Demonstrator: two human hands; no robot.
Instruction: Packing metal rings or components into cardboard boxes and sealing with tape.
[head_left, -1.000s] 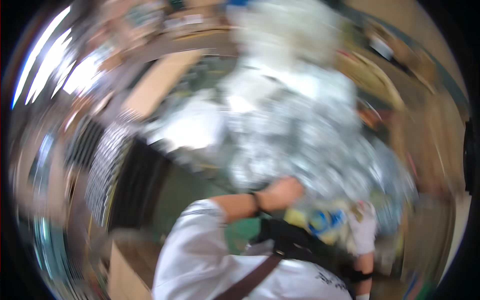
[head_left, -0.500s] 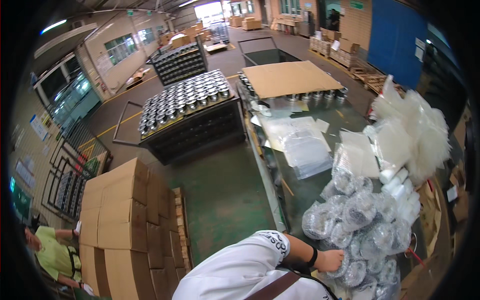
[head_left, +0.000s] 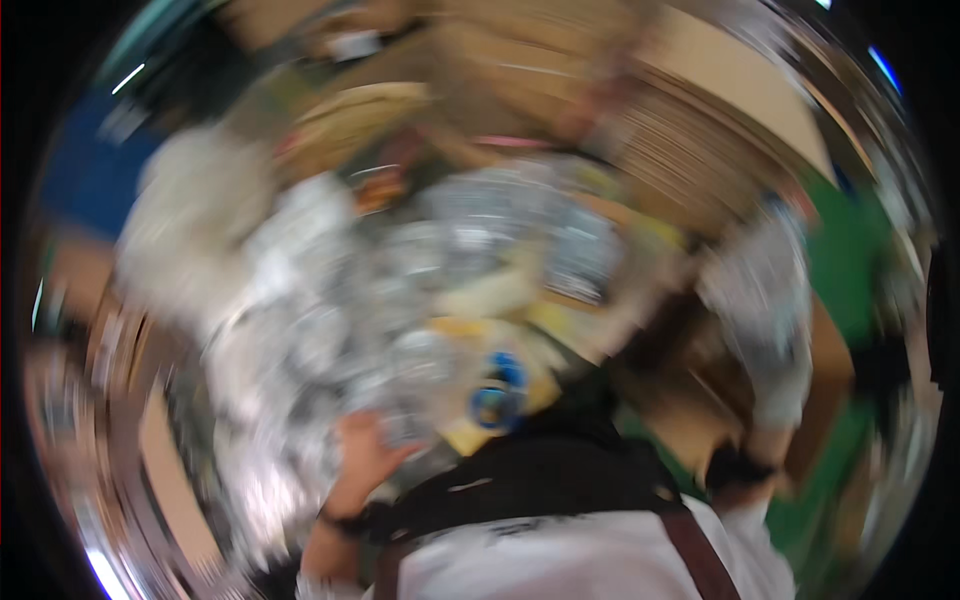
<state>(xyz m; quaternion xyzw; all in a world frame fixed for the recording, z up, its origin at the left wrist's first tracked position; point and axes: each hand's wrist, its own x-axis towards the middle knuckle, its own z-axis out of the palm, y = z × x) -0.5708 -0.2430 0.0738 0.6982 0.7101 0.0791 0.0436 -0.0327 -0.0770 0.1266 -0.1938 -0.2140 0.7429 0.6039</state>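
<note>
Motion blurs the whole view. My left hand (head_left: 368, 455) is at the near edge of a heap of bubble-wrapped pieces (head_left: 320, 340), its thumb spread away from the smeared fingers. Whether it touches a piece cannot be made out. At the right my right forearm (head_left: 745, 478), with a black band at the wrist, reaches up and away from me. A pale, translucent plastic-wrapped bundle (head_left: 755, 290) is at its end, apparently in my right hand, whose fingers are hidden in the blur. Blue rolls of tape or similar rings (head_left: 498, 390) lie on yellowish sheets between my arms.
A large puff of white plastic bags (head_left: 195, 220) stands at the far left of the heap. More clear wrapped pieces (head_left: 490, 205) lie farther back. Stacked cardboard (head_left: 680, 140) rises at the back right, and an open-looking carton (head_left: 825, 370) stands by my right arm above green floor (head_left: 845, 240).
The view has swung far to the right, from the aisle to the bench and cartons. My right arm and the bundle have come into view; my left hand stays by the wrapped pieces.
</note>
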